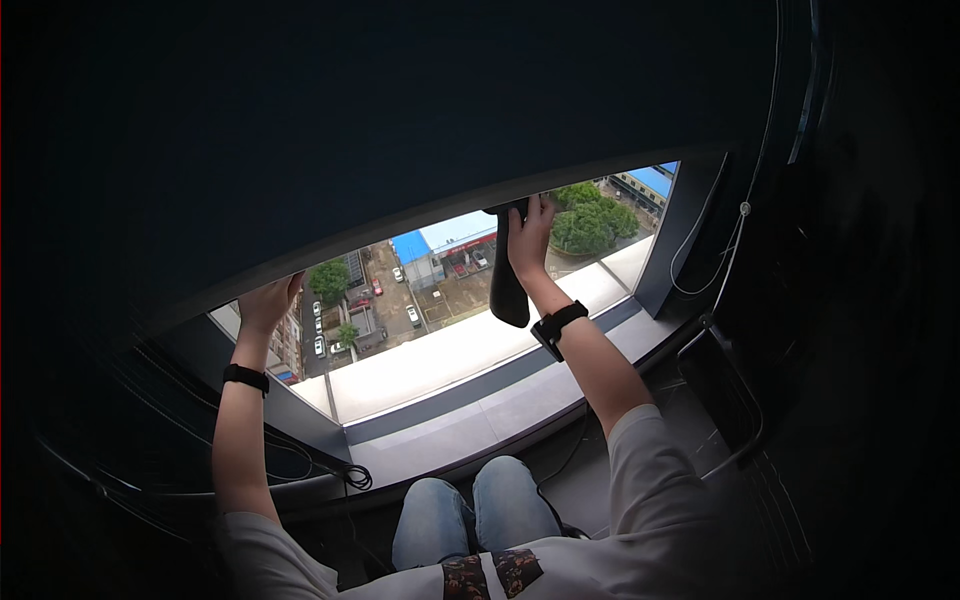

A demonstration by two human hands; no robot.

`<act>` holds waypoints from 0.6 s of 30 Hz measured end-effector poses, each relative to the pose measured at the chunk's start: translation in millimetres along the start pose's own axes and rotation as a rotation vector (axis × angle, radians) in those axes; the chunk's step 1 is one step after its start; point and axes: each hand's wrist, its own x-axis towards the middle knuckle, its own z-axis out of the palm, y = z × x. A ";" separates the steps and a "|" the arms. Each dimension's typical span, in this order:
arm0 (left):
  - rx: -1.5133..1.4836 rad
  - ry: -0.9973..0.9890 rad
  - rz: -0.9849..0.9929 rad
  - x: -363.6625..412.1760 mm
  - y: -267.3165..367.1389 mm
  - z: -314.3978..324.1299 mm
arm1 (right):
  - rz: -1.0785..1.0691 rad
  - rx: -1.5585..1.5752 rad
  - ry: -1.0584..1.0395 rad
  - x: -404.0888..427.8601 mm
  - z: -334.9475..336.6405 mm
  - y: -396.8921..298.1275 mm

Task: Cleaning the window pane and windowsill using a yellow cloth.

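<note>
A dark roller blind (390,142) hangs over a window in front of me. My left hand (268,304) is raised to the left part of its lower edge; the fingertips are partly hidden there, so the grip is unclear. Farther right, my right hand (531,234) is at the upper part of a black handled tool (510,289), with fingers against it close under the blind's edge. The tool's long, flared end points down over the glass. Its top is hidden at the blind, and its exact kind cannot be told.
Below the window runs a pale sill (450,427), close to my knees (480,502). A coiled black cable (357,477) lies at its left end. White cords (739,225) hang at the right beside a dark window jamb (660,247). A metal-framed object (724,390) stands at lower right.
</note>
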 end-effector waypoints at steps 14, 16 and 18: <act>0.063 0.161 0.040 -15.1 -9.5 26.0 | 0.080 -0.263 0.260 102.2 21.3 70.2; 0.053 0.212 0.048 -2.2 -0.7 28.5 | -0.004 -0.447 0.233 122.2 -20.8 119.5; 0.057 0.241 0.061 -2.2 3.6 29.7 | -0.023 -0.488 0.220 121.6 -33.5 132.0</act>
